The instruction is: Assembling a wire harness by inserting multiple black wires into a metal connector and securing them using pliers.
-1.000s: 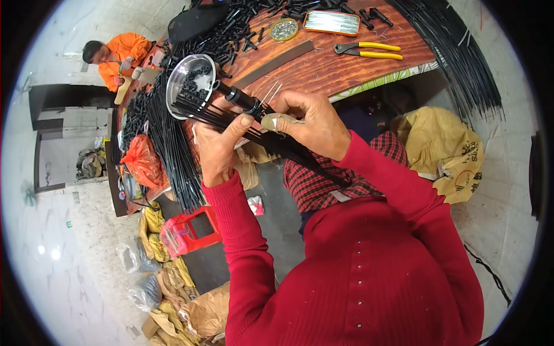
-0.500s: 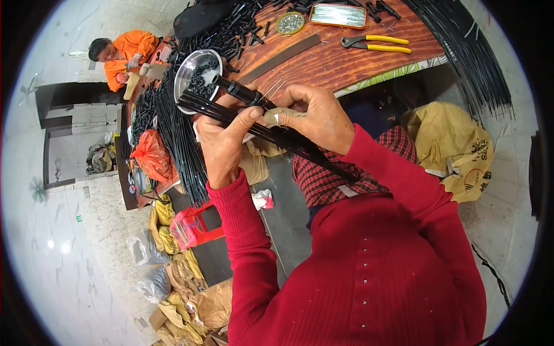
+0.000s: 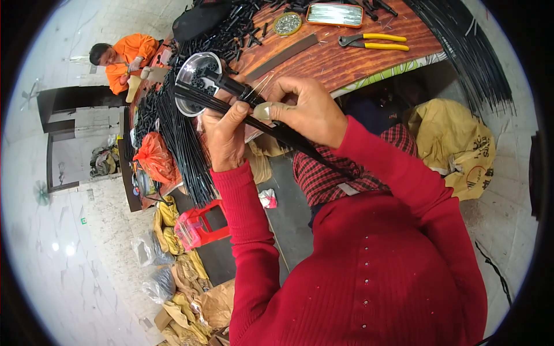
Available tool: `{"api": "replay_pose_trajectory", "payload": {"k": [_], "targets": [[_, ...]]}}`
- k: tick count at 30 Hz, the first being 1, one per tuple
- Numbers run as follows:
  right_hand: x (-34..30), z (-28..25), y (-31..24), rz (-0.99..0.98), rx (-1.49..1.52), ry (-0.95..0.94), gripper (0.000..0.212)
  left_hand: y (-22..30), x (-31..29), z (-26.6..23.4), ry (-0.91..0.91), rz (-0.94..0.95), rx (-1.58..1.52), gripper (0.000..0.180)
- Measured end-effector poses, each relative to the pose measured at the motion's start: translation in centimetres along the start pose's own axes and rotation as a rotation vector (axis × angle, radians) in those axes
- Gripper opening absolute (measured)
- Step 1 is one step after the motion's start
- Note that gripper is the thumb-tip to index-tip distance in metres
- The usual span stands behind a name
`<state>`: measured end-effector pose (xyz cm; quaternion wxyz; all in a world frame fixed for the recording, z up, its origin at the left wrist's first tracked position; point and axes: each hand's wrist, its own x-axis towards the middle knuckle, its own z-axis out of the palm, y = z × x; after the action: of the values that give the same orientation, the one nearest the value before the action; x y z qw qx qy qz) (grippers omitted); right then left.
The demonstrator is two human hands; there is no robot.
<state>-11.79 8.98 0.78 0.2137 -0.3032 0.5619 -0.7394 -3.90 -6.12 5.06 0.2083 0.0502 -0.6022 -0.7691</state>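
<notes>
My left hand (image 3: 226, 137) is closed around a bundle of thin black umbrella ribs (image 3: 199, 98), with its thumb on top. The ribs slant down to the right toward my lap. A thick black plastic tube (image 3: 228, 84) sticks out beside them, above my left thumb. My right hand (image 3: 314, 112) pinches at the tube's lower end, its thumb wrapped in a pale covering; what lies between the fingertips is hidden. Thin metal wires (image 3: 264, 85) poke out close to the right fingers. Behind the ribs sits a clear bowl (image 3: 182, 108) of small black pieces.
On the wooden table (image 3: 300, 63) lie yellow-handled pliers (image 3: 375, 41), a metal bar (image 3: 283, 57), a tray of wires (image 3: 334, 15), a round dish of small metal parts (image 3: 287, 23) and black rod bundles (image 3: 467, 52). A co-worker in orange (image 3: 130, 52) works at the far left. A red stool (image 3: 199, 228) stands below.
Both hands have shifted slightly left with the ribs and the tube. My right fingers have moved a little along the tube's lower end. The grip of my left hand looks the same.
</notes>
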Motion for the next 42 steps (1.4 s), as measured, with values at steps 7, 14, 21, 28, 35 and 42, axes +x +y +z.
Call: {"api": "replay_pose_trajectory", "payload": {"k": [7, 14, 21, 28, 35, 42], "targets": [[-0.2, -0.9, 0.3, -0.062, -0.187, 0.134, 0.02, -0.9, 0.8, 1.3, 0.011, -0.036, 0.127, 0.04], [0.2, -1.8, -0.1, 0.038, -0.041, -0.036, 0.02, 0.3, 0.1, 2.1, 0.017, -0.04, 0.212, 0.039], [0.3, -2.7, -0.4, -0.008, 0.052, -0.094, 0.019, 0.6, 0.0, 2.7, 0.063, -0.027, 0.343, 0.038], [0.3, -2.7, -0.9, 0.002, -0.061, -0.07, 0.016, -0.2, 0.0, 1.5, 0.122, -0.028, 0.314, 0.037], [0.6, -2.4, -1.4, -0.067, -0.194, -0.075, 0.015, 0.1, -0.2, 1.7, 0.131, -0.022, 0.311, 0.033], [1.2, -3.0, -0.7, 0.035, -0.122, -0.176, 0.016, 0.4, -0.2, 1.5, 0.104, -0.038, 0.337, 0.035]]}}
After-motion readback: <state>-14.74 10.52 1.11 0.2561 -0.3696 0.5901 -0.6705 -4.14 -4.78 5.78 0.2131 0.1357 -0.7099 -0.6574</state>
